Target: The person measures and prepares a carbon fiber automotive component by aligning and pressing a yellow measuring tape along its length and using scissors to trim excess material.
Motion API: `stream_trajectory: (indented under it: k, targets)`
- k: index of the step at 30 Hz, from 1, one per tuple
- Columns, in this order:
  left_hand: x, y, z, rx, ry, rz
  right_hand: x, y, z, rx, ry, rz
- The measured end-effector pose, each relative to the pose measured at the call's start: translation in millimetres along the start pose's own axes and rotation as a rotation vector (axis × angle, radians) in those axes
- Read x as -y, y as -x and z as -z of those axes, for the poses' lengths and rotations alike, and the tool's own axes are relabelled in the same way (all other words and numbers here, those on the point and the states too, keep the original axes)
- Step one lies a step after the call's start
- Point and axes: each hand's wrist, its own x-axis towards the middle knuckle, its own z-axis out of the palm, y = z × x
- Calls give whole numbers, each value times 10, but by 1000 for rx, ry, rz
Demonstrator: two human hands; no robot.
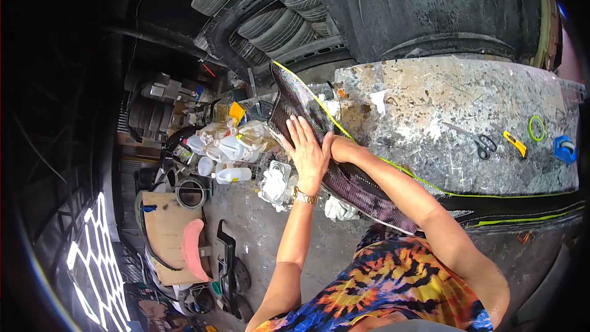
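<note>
A long, dark woven piece, like carbon fibre, with yellow-green tape edging [369, 190] lies diagonally along the workbench [405, 98]. My left hand [304, 150] lies on its upper part, open, fingers outstretched on the weave. Just beside it, my right hand [341, 149] bears on the same piece with fingers curled; whatever is inside them is hidden. Right of the piece are scissors [484, 147], a yellow utility knife [515, 144], a green tape roll [536, 128] and a blue tape dispenser [564, 150].
Plastic jugs [233, 147] and a tray with white cloth [275, 178] sit left of my hands. Several tyres [270, 24] and a large dark panel [430, 6] stand beyond the bench. A cardboard sheet with a pink curved piece [192, 249] is at lower left.
</note>
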Motion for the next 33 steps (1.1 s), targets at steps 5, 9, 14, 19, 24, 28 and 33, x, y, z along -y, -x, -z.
stream_trajectory:
  k: [5,9,14,19,24,28,33]
  targets:
    - [21,-65,-113,-8,-3,6,-68,35,54,2,-59,93]
    - [27,-105,-117,-13,-27,31,30,30,120,76,-79,-8]
    - [-3,-167,-99,-32,-105,47,-10,19,134,98,-154,-28]
    - [-31,-210,-69,-51,-53,46,4,58,147,73,-244,-34]
    - [-71,-276,-41,-57,-21,28,-44,26,170,75,-296,-39]
    - [-47,-278,-34,-61,-35,24,10,5,167,72,-264,-59]
    - [60,-200,-69,-65,-68,-1,37,65,177,92,-203,-13]
